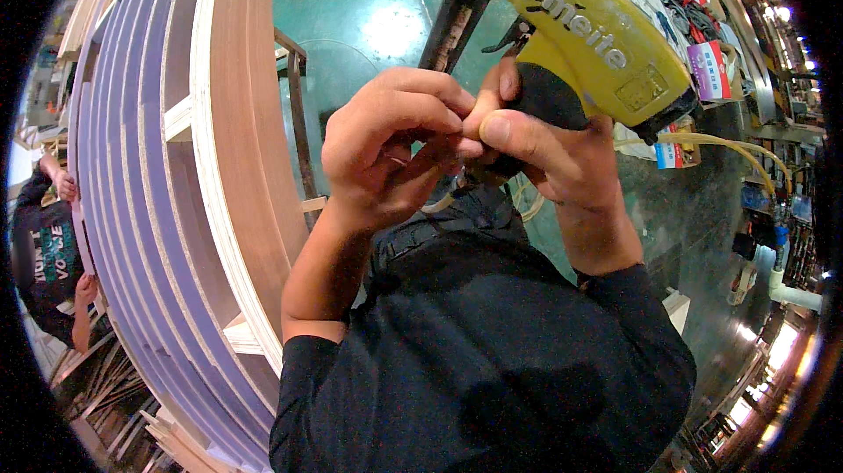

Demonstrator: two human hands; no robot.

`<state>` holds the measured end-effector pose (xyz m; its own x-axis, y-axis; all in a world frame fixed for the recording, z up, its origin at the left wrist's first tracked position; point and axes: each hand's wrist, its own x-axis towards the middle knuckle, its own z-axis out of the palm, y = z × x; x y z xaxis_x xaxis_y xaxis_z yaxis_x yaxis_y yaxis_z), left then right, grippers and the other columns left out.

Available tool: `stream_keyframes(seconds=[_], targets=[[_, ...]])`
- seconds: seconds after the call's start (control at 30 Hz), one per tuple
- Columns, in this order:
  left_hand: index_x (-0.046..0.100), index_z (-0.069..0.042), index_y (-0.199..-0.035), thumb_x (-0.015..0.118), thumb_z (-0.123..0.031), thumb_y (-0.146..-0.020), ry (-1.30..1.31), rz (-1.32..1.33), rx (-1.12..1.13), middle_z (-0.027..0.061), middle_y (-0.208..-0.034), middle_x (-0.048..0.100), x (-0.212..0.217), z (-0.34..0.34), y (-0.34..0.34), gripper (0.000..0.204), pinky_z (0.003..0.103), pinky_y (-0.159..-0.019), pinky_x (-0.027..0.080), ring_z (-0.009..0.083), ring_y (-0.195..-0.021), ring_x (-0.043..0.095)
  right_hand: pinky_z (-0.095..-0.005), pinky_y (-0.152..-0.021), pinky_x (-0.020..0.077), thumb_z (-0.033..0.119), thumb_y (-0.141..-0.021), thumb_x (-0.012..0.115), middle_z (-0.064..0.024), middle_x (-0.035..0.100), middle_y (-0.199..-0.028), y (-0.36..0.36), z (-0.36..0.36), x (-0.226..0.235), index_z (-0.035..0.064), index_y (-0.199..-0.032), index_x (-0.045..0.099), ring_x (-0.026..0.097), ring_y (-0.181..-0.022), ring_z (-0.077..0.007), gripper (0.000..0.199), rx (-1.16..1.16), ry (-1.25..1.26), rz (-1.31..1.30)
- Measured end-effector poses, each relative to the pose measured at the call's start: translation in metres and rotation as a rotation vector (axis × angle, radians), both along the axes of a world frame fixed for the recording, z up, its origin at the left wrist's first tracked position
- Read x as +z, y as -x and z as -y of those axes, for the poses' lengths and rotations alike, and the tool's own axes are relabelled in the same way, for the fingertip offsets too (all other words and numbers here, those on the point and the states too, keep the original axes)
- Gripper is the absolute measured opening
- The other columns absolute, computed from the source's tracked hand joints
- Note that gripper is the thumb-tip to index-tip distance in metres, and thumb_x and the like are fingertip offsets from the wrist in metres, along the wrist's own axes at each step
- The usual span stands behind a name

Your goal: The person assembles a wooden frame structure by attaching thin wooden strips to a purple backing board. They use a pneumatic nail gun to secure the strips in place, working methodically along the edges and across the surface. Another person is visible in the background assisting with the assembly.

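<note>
My right hand (pixel 571 157) is wrapped round the black grip of a yellow pneumatic nail gun (pixel 606 43). The gun lies on its side in front of my chest, its nose toward the upper left. My left hand (pixel 391 139) meets the right one, its thumb and fingers pinched together at the right hand's fingertips. Anything between those fingertips is too small or hidden to make out. A yellowish air hose (pixel 711 141) runs off to the right behind the gun.
At my left stands a long wooden frame (pixel 255 122) with light cross pieces, beside a row of purple-faced boards (pixel 132 166). Beyond them a co-worker (pixel 53 253) has both hands at the boards' edge. Boxes (pixel 707 69) sit at the upper right. A dark metal stand (pixel 299 113) rests on the green floor.
</note>
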<state>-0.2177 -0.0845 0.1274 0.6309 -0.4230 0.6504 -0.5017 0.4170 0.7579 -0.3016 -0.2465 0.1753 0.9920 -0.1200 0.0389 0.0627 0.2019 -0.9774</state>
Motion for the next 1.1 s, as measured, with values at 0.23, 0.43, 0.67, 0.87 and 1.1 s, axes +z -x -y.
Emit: stream_keyframes(seconds=[0.23, 0.43, 0.67, 0.87, 1.1], targets=[[0.066, -0.001, -0.095, 0.077, 0.006, -0.081, -0.069, -0.051, -0.046, 0.0132, -0.100, 0.066, 0.013, -0.004, 0.002, 0.019, 0.025, -0.067, 0.053, 0.0175, -0.083, 0.065, -0.0252, -0.064, 0.0494, 0.015, -0.091, 0.075, -0.0012, 0.067, -0.080, -0.002, 0.002, -0.003, 0.0042, -0.094, 0.066, 0.061, -0.072, -0.0089, 0.015, 0.003, 0.092, 0.057], [0.064, 0.000, -0.094, 0.075, 0.005, -0.083, -0.060, 0.076, -0.081, 0.0136, -0.100, 0.064, 0.009, -0.003, -0.007, 0.016, 0.026, -0.069, 0.053, 0.0188, -0.084, 0.065, -0.0281, -0.066, 0.0548, -0.003, -0.084, 0.075, -0.0084, 0.068, -0.089, 0.000, 0.002, 0.003, 0.0001, -0.099, 0.059, 0.067, -0.079, -0.0152, 0.022, -0.012, -0.007, -0.081], [0.064, -0.002, -0.092, 0.078, -0.001, -0.084, -0.017, 0.112, 0.012, 0.0138, -0.098, 0.065, 0.002, 0.001, -0.005, 0.017, 0.030, -0.074, 0.053, 0.0218, -0.083, 0.065, -0.0261, -0.064, 0.0525, 0.005, -0.088, 0.074, -0.0061, 0.068, -0.084, -0.004, 0.001, 0.005, 0.0018, -0.097, 0.061, 0.065, -0.074, -0.0127, 0.017, 0.003, 0.045, -0.022], [0.064, -0.003, -0.092, 0.080, -0.003, -0.083, -0.016, 0.188, 0.068, 0.0143, -0.098, 0.066, 0.004, 0.001, -0.007, 0.019, 0.030, -0.073, 0.053, 0.0210, -0.083, 0.065, -0.0256, -0.065, 0.0510, 0.012, -0.090, 0.075, -0.0035, 0.067, -0.083, -0.007, 0.001, 0.004, 0.0030, -0.095, 0.063, 0.063, -0.075, -0.0104, 0.015, 0.031, 0.059, -0.002], [0.064, -0.002, -0.092, 0.080, -0.001, -0.083, -0.018, 0.046, 0.048, 0.0150, -0.099, 0.066, 0.005, -0.006, -0.002, 0.018, 0.030, -0.074, 0.053, 0.0208, -0.083, 0.065, -0.0263, -0.062, 0.0531, -0.001, -0.087, 0.074, -0.0099, 0.069, -0.086, -0.010, -0.004, 0.000, -0.0003, -0.099, 0.059, 0.067, -0.075, -0.0145, 0.019, 0.007, 0.114, 0.055]])
